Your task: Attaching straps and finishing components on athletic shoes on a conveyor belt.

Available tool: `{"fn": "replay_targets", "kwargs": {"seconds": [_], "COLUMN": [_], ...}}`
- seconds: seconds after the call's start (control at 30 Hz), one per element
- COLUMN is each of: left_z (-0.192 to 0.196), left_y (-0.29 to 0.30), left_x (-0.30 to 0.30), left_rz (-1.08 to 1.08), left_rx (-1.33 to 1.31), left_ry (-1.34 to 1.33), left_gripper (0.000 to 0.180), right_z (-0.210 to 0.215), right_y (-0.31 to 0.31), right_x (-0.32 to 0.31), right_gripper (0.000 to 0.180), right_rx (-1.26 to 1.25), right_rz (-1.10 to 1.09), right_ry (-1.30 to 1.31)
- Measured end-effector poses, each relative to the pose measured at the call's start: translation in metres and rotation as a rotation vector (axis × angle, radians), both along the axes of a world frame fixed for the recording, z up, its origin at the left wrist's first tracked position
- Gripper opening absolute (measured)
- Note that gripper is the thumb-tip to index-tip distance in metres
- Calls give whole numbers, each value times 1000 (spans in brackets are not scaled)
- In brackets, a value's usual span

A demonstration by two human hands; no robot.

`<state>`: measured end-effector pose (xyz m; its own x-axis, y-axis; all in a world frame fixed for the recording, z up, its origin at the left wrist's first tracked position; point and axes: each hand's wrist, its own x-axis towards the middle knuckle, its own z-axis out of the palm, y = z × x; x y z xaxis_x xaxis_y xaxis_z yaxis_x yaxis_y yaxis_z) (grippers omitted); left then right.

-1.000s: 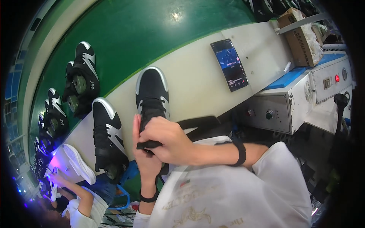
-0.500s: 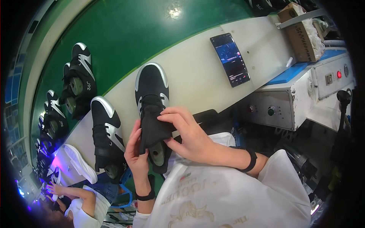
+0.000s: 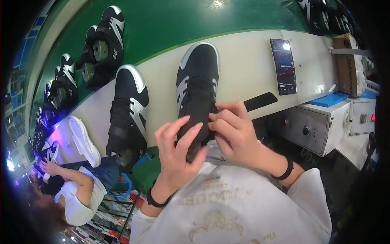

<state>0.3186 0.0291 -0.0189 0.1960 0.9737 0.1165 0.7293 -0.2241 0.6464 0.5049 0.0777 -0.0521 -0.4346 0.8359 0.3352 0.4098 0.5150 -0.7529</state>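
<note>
Here I take the cream ledge (image 3: 243, 77) as my landmark: it runs beside the green conveyor belt (image 3: 170, 24), which carries more black sneakers (image 3: 101, 40) at its far side. On the ledge's near edge rests the black-and-white high-top sneaker (image 3: 198, 87), toe pointing away from me, heel overhanging toward my chest, likely so the ankle opening is within reach. A second matching sneaker (image 3: 128, 114) sits to its left on the ledge, and a phone (image 3: 283, 66) lies face up to its right. My left hand (image 3: 176, 152) is curled around the heel and tongue, steadying the shoe. My right hand (image 3: 233, 132) pinches the tongue's edge by the laces. The upper looks black with silver-white side panels.
</note>
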Motion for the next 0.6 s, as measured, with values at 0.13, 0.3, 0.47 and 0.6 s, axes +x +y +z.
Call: {"fn": "replay_targets", "kwargs": {"seconds": [0.13,0.3,0.47,0.6], "left_z": [6,18,11,-2], "left_y": [13,16,18,25], "left_x": [-20,-48,-30,-30], "left_rz": [-52,-28,111,51], "left_rx": [-54,-79,-61,85], "left_ry": [0,56,-52,11], "left_gripper": [58,48,45,39], "right_z": [26,78,78,56], "right_y": [17,30,61,88], "right_x": [8,32,31,7], "right_gripper": [27,28,20,16], "right_rx": [48,64,-157,-590], "right_rz": [210,624,501,439], "right_ry": [-245,-729,-224,327]}}
